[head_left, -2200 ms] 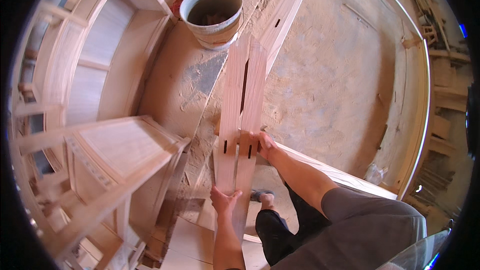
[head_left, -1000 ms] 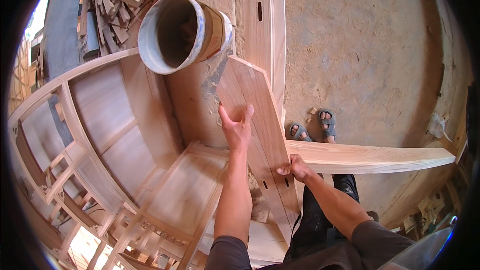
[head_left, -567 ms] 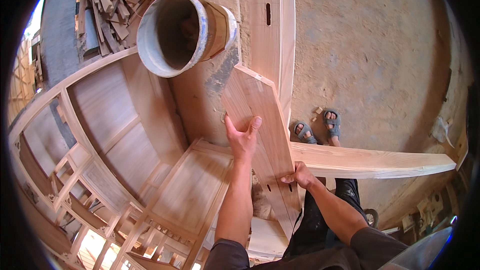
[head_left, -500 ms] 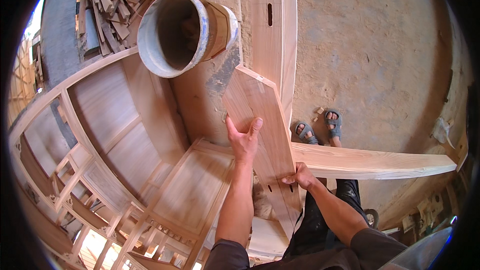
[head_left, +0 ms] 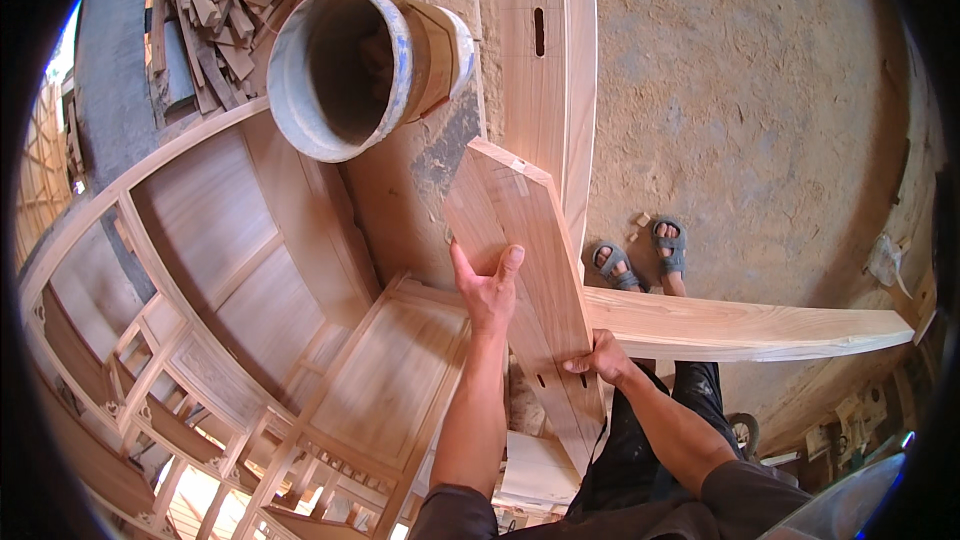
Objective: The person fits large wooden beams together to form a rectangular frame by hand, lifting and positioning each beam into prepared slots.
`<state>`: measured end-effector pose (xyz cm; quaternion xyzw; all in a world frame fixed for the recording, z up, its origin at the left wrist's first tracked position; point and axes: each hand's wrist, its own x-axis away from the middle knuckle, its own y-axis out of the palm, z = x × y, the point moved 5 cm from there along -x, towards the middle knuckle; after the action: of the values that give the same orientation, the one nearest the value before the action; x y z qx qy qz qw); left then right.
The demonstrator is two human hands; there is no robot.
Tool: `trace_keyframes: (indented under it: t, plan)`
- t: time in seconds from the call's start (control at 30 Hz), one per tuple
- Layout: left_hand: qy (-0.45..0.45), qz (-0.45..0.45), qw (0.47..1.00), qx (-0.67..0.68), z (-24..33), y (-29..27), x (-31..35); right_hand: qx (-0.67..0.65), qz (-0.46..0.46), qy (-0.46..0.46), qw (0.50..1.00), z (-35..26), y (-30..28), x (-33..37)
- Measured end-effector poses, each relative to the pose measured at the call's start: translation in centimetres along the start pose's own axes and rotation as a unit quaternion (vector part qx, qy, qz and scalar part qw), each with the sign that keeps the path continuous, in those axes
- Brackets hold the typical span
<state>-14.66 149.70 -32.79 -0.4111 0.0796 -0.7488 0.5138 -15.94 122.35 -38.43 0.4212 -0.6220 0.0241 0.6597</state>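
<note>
A long wooden board (head_left: pixel 535 270) with an angled far end and small dark slots near its lower end is held slantwise in front of me. My left hand (head_left: pixel 488 285) grips its left edge, thumb on the upper face and some fingers out of sight underneath. Farther down on the right edge, my right hand (head_left: pixel 603 358) clasps the board with its thumb over the top. Beneath its far part runs a slotted wooden beam (head_left: pixel 535 90). To the right, a curved wooden piece (head_left: pixel 750 325) extends from behind the board.
A white bucket (head_left: pixel 285 90) stands beyond my left hand, with a scrap wood pile (head_left: pixel 225 15) behind it. Unfinished wooden furniture (head_left: pixel 240 270) fills the left side. My sandalled feet (head_left: pixel 670 245) rest on the dusty floor (head_left: pixel 740 120), right of the beam.
Both hands keep their hold on the board, which has barely moved. The view has shifted slightly.
</note>
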Motion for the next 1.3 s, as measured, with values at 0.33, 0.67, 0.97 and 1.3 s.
trace_keyframes:
  t: [0.33,0.67,0.97,1.3]
  plan:
    - [0.032,0.012,0.999,0.005,-0.6,0.1,-0.3,-0.011,-0.003,0.043,0.999,0.2,-0.3,0.1]
    - [0.042,-0.018,0.995,0.088,-0.8,0.4,-0.6,0.198,0.045,-0.036,0.978,-2.0,-2.4,0.8]
    - [0.071,0.026,0.997,0.008,-1.9,-0.1,-1.3,0.460,0.123,-0.484,0.734,-36.5,9.5,0.0]
    - [0.095,0.052,0.993,-0.049,-1.2,-0.2,-0.8,0.379,0.117,-0.454,0.798,-34.1,9.3,-6.0]
